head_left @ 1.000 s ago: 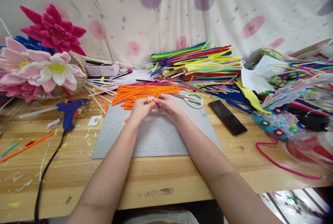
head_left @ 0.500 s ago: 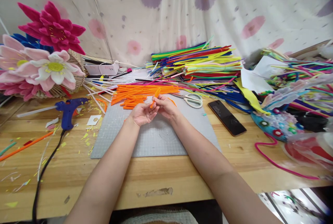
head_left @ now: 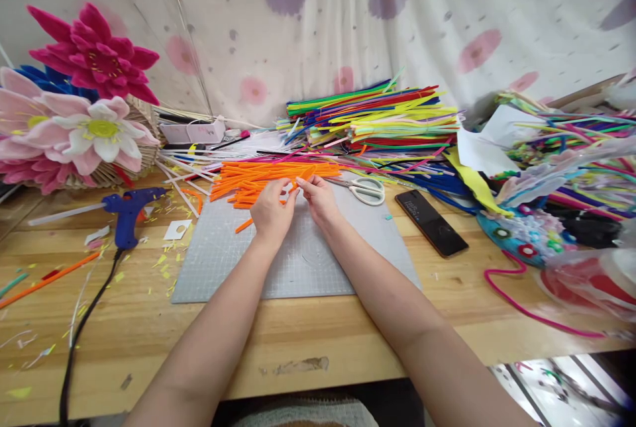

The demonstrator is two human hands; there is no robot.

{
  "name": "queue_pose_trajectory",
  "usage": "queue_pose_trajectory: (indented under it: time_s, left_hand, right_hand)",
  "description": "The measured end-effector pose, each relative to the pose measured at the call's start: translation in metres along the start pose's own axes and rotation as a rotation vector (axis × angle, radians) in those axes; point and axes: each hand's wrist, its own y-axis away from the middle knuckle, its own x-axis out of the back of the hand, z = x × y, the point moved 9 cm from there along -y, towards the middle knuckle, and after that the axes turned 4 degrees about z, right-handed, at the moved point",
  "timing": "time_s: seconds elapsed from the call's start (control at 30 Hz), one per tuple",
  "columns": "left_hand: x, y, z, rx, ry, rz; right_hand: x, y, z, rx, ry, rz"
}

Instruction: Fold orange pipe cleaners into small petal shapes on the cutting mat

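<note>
Over the far part of the grey cutting mat (head_left: 318, 275), my two hands meet at a short, bent orange pipe cleaner (head_left: 305, 173). My right hand (head_left: 319, 200) pinches it between thumb and fingertips. The fingers of my left hand (head_left: 272, 212) are also closed on it from the other side, back of the hand up; their tips partly hide the piece. Just behind the hands lies a pile of cut orange pipe cleaners (head_left: 243, 182). One loose orange piece (head_left: 243, 226) rests on the mat beside my left hand.
White-handled scissors (head_left: 368, 191) lie right of the hands, with a phone (head_left: 431, 223) beyond the mat. A blue glue gun (head_left: 128, 215) and yellow scraps are to the left. Coloured pipe cleaner bundles (head_left: 372, 116) fill the back. Fuzzy flowers (head_left: 99, 129) stand at far left.
My left hand has turned from palm up to back up, and its fingers have moved onto the orange piece. The piece has tilted lower. The loose orange piece on the mat is now visible.
</note>
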Motion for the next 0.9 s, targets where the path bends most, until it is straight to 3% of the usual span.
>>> queue_pose_trajectory:
  time_s: [0.13, 0.23, 0.37, 0.47, 0.57, 0.77, 0.9]
  left_hand:
    - [-0.006, -0.001, -0.009, 0.064, 0.022, -0.053]
    - [-0.014, -0.005, -0.025, 0.236, 0.211, -0.102]
    - [-0.041, 0.005, -0.042, 0.634, 0.643, -0.372]
    - [-0.049, 0.015, -0.039, 0.790, 0.776, -0.520]
    - [-0.048, 0.014, -0.032, 0.699, 0.744, -0.518]
    - [-0.034, -0.001, -0.037, 0.364, 0.300, -0.257]
    - [-0.028, -0.006, -0.040, 0.291, 0.204, -0.237]
  right_hand:
    - [-0.006, 0.004, -0.003, 0.008, 0.071, -0.033]
    - [-0.010, 0.004, -0.005, 0.005, 0.084, -0.102]
    - [-0.017, 0.005, 0.000, -0.123, 0.091, -0.281]
    - [-0.018, 0.007, 0.003, -0.204, 0.097, -0.344]
    - [-0.015, 0.005, 0.000, -0.166, 0.132, -0.288]
    - [-0.017, 0.006, -0.008, -0.051, 0.215, -0.221]
    - [-0.015, 0.005, -0.011, -0.019, 0.248, -0.209]
